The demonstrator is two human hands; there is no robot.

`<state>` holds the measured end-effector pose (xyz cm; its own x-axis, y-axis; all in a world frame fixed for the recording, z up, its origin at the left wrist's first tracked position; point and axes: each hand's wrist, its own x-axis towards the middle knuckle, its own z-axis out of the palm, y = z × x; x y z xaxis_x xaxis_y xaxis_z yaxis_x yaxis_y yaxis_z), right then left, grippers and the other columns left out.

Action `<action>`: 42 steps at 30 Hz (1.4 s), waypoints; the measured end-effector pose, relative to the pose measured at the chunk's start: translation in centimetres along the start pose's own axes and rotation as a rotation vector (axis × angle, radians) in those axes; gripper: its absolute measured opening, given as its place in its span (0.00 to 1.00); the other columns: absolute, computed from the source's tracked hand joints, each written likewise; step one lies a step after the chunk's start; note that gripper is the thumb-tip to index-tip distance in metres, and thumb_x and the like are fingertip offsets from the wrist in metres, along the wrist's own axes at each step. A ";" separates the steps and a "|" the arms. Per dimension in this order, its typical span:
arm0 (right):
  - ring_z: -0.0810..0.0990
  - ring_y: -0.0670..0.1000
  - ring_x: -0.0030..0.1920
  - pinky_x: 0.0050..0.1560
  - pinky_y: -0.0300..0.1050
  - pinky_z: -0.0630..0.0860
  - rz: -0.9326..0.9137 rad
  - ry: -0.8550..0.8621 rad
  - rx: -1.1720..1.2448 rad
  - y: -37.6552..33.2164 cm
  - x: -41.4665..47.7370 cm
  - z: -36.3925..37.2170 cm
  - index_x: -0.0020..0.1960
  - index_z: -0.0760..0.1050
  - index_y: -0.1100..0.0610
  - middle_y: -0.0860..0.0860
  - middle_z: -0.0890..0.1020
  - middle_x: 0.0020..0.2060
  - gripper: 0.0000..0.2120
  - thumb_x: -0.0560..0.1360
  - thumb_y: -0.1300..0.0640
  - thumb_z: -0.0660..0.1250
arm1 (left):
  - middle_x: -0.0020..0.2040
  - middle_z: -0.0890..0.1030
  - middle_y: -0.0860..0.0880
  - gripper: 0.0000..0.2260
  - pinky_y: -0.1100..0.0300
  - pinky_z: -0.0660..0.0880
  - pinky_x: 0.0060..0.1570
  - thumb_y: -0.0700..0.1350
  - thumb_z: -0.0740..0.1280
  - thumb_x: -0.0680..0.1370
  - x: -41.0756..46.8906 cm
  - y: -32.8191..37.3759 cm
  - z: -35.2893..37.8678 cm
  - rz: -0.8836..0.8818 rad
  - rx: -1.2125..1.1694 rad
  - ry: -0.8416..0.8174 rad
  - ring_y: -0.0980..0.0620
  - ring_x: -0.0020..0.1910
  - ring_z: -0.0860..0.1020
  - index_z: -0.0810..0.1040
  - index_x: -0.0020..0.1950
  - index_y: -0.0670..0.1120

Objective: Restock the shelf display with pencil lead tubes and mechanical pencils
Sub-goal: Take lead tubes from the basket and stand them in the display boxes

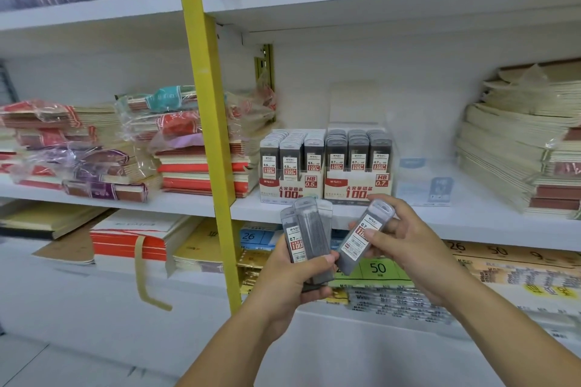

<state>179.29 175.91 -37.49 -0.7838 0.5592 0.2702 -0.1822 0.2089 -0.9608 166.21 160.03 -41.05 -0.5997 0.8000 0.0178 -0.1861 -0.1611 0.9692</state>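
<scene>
My left hand (297, 276) grips a small bunch of grey 0.7 pencil lead tubes (306, 234), held upright in front of the shelf edge. A single 0.7 lead tube (364, 237) is pinched, tilted, in my right hand (405, 245), just to the right of the bunch. On the middle shelf (440, 220) behind my hands stand two display boxes: the HB 0.5 box (290, 166) on the left and the HB 0.7 box (358, 163) on the right, both filled with rows of tubes. No mechanical pencils are visible.
A pale blue display box (424, 182) stands right of the 0.7 box. Stacks of notebooks (518, 148) fill the shelf's right end, wrapped notebooks (195, 148) its left. A yellow upright post (210, 135) divides the shelving. Paper pads (393, 280) lie on the lower shelf.
</scene>
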 end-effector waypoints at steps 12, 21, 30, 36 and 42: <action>0.82 0.36 0.42 0.35 0.29 0.76 -0.538 0.285 -0.426 -9.6 4.8 -0.5 0.54 0.75 0.43 0.44 0.83 0.43 0.12 0.77 0.59 0.67 | 0.52 0.87 0.51 0.21 0.60 0.80 0.39 0.40 0.77 0.74 2.0 2.6 -1.0 0.143 -0.015 0.063 0.51 0.48 0.86 0.74 0.62 0.55; 0.80 0.41 0.40 0.36 0.38 0.74 -0.381 0.073 -0.939 -8.3 10.3 1.1 0.54 0.65 0.41 0.45 0.82 0.43 0.15 0.76 0.55 0.69 | 0.49 0.87 0.54 0.22 0.61 0.80 0.37 0.41 0.78 0.73 4.1 2.5 -1.8 0.192 -0.015 0.095 0.53 0.47 0.86 0.74 0.62 0.56; 0.67 0.48 0.50 0.44 0.44 0.65 -0.512 0.322 -1.272 -6.0 10.1 1.7 0.70 0.72 0.49 0.46 0.67 0.47 0.19 0.78 0.52 0.65 | 0.49 0.86 0.54 0.24 0.60 0.80 0.36 0.41 0.78 0.72 4.0 2.2 -2.4 0.196 0.042 0.095 0.53 0.46 0.86 0.74 0.63 0.57; 0.77 0.43 0.39 0.40 0.33 0.74 -0.401 0.145 -0.544 -3.3 4.9 3.6 0.60 0.74 0.37 0.40 0.78 0.43 0.14 0.76 0.48 0.67 | 0.47 0.86 0.56 0.23 0.62 0.80 0.36 0.44 0.80 0.69 3.1 2.3 -1.8 0.184 0.110 0.037 0.54 0.44 0.86 0.75 0.56 0.61; 0.82 0.44 0.39 0.34 0.36 0.78 -0.252 0.034 -0.438 -2.6 3.3 4.9 0.58 0.70 0.33 0.43 0.79 0.42 0.21 0.69 0.43 0.74 | 0.44 0.84 0.60 0.22 0.64 0.79 0.34 0.43 0.78 0.70 2.1 1.9 0.0 0.243 0.228 0.018 0.59 0.40 0.84 0.74 0.52 0.67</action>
<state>174.25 173.29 -34.41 -0.7267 0.4723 0.4988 -0.0914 0.6532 -0.7516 164.58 161.41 -39.19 -0.6193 0.7433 0.2529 0.1420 -0.2108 0.9672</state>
